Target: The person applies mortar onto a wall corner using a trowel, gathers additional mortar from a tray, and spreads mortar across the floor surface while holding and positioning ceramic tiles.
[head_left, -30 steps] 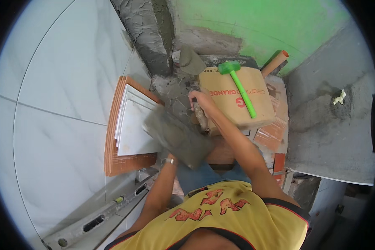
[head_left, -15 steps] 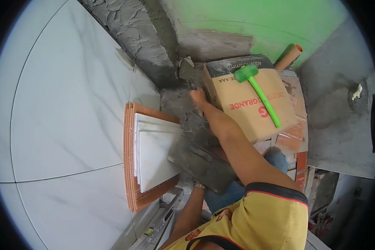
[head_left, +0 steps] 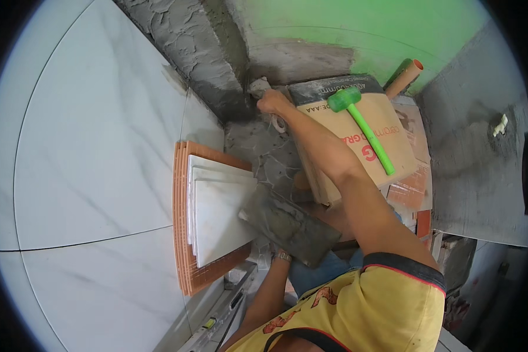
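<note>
My right hand [head_left: 270, 102] is closed at the foot of the far wall, beside the rough grey column. A small trowel [head_left: 260, 86] appears to be in it; only part of its grey blade shows past the fingers. Below that hand is a pale looped piece [head_left: 278, 124] that I cannot make out. A dark, mortar-smeared board [head_left: 291, 226] lies across my left hand, which is hidden under it; a watch [head_left: 283, 255] shows at the wrist. Bare grey floor [head_left: 258, 144] with a cracked pattern lies between the hands.
White tiles [head_left: 223, 220] with reddish-brown tiles [head_left: 182, 234] behind them lean at the tiled left wall. A green mallet [head_left: 369, 138] lies on a cardboard box [head_left: 317, 126]. An orange pipe [head_left: 405, 78] stands behind. A spirit level [head_left: 217, 320] is at lower left.
My right hand has moved up and slightly left, closer to the wall corner, covering more of the trowel. The board has shifted slightly right.
</note>
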A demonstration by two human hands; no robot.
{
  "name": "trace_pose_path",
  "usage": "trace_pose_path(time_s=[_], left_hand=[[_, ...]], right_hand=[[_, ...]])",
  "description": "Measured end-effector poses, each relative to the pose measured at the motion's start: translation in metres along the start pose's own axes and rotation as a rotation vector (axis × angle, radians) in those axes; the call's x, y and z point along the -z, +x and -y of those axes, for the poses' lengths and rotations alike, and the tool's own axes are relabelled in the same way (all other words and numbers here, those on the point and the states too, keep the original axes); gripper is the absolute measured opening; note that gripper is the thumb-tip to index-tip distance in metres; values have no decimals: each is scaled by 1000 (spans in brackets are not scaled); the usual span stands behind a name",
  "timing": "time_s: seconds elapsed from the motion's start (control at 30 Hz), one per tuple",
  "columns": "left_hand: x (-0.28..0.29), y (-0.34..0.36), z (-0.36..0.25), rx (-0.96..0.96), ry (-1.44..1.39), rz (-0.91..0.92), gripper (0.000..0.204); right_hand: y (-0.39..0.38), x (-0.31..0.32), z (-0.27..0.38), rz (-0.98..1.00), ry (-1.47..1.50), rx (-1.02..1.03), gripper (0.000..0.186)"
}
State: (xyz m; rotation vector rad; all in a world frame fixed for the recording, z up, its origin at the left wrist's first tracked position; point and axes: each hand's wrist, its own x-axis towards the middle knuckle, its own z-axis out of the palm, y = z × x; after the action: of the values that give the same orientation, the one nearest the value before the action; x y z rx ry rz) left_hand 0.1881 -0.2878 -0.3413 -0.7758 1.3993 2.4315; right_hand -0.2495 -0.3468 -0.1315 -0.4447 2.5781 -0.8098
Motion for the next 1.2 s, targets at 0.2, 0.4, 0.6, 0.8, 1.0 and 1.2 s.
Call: trace_pose_path(time_s=[0.2, 0.4, 0.6, 0.8, 1.0, 1.2], left_hand=[[6, 0, -4, -9, 30, -15, 56], [2, 0, -5, -4, 58, 1, 55], [10, -6, 5, 27, 47, -26, 55], [6, -1, 10, 17, 53, 8, 55], [-16, 7, 1, -33, 74, 62, 54], [-18, 3, -19, -152, 79, 37, 54]], right_hand=[[-9, 37, 16, -69, 214, -46, 38], [32, 15, -41, 25, 641, -106, 29], [110, -32, -55, 256, 415, -94, 24], [130, 60, 3, 447, -222, 115, 28], [27, 163, 66, 134, -187, 308, 25], [-106, 191, 55, 159, 754, 162, 26]])
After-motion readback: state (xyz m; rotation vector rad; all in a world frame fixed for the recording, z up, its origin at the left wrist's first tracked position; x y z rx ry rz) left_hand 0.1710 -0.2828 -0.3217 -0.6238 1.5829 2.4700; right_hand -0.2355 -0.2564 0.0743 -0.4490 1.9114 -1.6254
